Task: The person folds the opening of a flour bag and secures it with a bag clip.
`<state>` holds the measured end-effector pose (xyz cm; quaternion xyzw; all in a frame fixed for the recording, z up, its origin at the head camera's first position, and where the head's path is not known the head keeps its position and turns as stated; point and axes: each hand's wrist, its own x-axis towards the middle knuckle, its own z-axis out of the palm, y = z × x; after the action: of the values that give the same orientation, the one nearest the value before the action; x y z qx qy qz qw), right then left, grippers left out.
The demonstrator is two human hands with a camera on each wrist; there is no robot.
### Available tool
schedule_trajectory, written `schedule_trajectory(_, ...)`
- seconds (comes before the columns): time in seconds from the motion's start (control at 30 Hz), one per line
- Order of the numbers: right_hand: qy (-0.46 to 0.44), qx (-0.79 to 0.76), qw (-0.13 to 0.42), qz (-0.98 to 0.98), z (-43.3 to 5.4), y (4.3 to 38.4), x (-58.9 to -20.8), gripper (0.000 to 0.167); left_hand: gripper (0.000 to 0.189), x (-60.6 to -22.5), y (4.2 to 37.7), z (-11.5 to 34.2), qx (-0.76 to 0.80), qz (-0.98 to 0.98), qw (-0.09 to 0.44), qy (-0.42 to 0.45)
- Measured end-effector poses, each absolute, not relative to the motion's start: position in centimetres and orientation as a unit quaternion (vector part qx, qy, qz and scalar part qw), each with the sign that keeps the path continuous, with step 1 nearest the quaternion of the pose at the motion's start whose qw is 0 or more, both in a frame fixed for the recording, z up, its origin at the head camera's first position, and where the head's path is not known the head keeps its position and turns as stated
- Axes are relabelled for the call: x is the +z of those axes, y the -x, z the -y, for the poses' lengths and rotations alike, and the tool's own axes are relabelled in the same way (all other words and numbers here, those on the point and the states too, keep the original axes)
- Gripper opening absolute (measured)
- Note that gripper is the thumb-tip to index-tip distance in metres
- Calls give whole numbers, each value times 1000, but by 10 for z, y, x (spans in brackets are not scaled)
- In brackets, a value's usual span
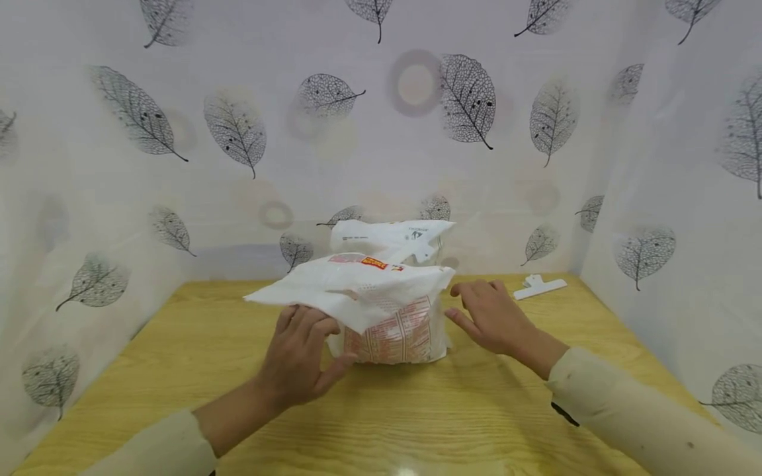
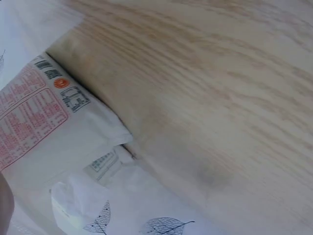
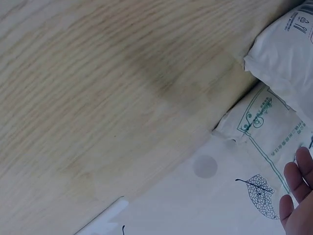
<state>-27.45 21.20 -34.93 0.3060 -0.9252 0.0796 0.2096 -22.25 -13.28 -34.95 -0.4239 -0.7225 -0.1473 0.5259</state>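
A white plastic bag with red print (image 1: pixel 395 334) stands upright on the table, its loose top (image 1: pixel 357 281) flopped forward and out to the left. My left hand (image 1: pixel 300 357) is at the bag's left side, fingers bent loosely with the tips right at the edge of the drooping top and the thumb near the bag's lower front. On the other side, my right hand (image 1: pixel 491 316) hovers by the bag's right edge, fingers loosely bent and holding nothing. Behind stands a second white bag with green print (image 3: pixel 274 127); a white clip (image 1: pixel 419 251) shows at its top.
Another white clip (image 1: pixel 540 287) lies at the back right of the wooden table (image 1: pixel 417 423). Pale sheets with a leaf pattern (image 1: pixel 381 165) hang behind the table and along both sides.
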Motion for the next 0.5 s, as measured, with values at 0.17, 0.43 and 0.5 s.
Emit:
schedule_trajectory(0.17,-299,86,226,923,-212,277,-340,37,44,-337,219,128,-150,686,564,434)
schedule_trajectory(0.43,-292,83,260,917,-207,280,-326,48,42,-317,222,122,-153,641,622,424)
schedule_trajectory(0.5,-294,83,263,915,-205,280,-323,50,44,-313,225,121,-154,641,627,415)
